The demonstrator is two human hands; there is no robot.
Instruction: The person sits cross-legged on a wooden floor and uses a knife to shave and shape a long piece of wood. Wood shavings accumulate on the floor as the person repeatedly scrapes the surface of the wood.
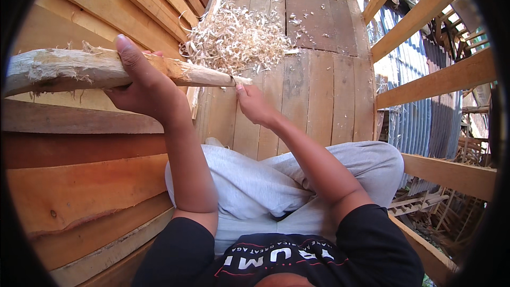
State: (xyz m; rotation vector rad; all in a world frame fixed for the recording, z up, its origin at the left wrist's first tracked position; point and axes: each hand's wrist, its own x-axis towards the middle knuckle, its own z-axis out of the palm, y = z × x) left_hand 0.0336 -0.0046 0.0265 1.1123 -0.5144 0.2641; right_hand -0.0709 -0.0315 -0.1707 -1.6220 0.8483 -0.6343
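A long, rough-hewn piece of wood (pixel 69 69) reaches in from the left edge, thick and frayed there and tapering to a pale, narrow tip. My left hand (pixel 146 82) is wrapped around its middle, thumb on top and fingers underneath. At the thin end is my right hand (pixel 255 106), closed, with its thumb up against the tip. A small dark sliver shows across the wood just by that thumb; whether it is a blade held in my right hand I cannot make out. Beyond the tip lies a big heap of curled wood shavings (pixel 234 37).
My crossed legs in grey trousers (pixel 249 180) rest on the plank floor (pixel 319 90). Stacked boards (pixel 90 191) line the left side. On the right runs a wooden railing (pixel 435 77), with corrugated metal sheets (pixel 414 122) beyond it. Loose shavings dot the floor ahead.
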